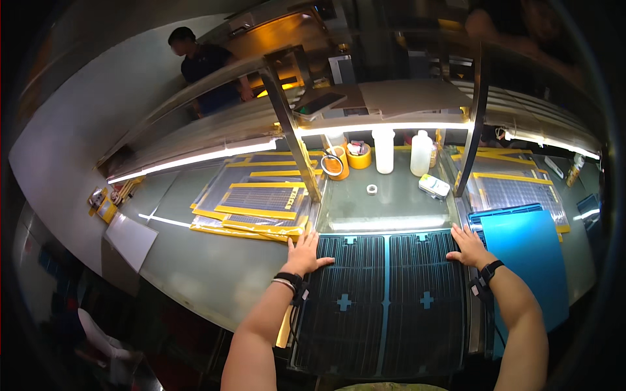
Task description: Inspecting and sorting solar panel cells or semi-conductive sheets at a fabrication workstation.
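A large dark panel [417,332] with fine stripes, a pale blue centre line and small blue crosses lies in front of me on the bench. At its far left corner rests my left hand [303,254], fingers spread and thumb over the panel. My right hand [468,249] lies at the far right corner, also with fingers apart. Neither hand grips anything. Black bands circle both wrists. Close to the right hand and forearm is a smooth blue sheet [527,260], lying partly over another blue-edged panel.
Yellow-edged striped sheets [261,201] are stacked at left, with similar ones [515,189] at right. Behind the panel are a white bottle [383,153], a translucent bottle [420,155], tape rolls [334,163] and a small box [433,186]. Metal posts [293,130] hold lit shelves. A person [212,75] stands beyond.
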The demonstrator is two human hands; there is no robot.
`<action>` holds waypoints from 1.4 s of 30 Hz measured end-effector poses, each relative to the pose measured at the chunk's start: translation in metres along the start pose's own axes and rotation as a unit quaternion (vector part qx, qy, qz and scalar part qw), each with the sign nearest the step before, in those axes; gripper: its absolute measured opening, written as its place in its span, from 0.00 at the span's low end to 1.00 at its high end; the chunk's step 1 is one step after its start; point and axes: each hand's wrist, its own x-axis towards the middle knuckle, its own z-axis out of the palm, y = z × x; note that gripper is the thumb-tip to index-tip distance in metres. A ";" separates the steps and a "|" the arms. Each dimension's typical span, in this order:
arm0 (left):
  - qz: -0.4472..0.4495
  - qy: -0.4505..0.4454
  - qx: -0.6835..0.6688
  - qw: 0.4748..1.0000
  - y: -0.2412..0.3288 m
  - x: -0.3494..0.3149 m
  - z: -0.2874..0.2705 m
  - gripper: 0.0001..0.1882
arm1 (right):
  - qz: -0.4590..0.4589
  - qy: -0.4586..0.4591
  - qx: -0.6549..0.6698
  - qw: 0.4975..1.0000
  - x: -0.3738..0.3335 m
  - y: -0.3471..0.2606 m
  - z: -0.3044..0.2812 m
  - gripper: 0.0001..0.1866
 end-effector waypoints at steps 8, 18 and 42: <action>0.037 0.015 0.045 0.998 -0.001 0.012 -0.009 0.53 | 0.002 0.051 -0.016 0.999 -0.022 -0.004 -0.001 0.44; 0.057 0.122 -0.027 0.990 0.008 -0.087 0.036 0.45 | -0.089 0.045 0.019 0.995 -0.317 -0.101 0.022 0.43; 0.009 0.400 -0.477 0.782 -0.026 -0.300 -0.157 0.15 | -0.223 0.424 0.441 0.759 -0.245 -0.126 -0.135 0.08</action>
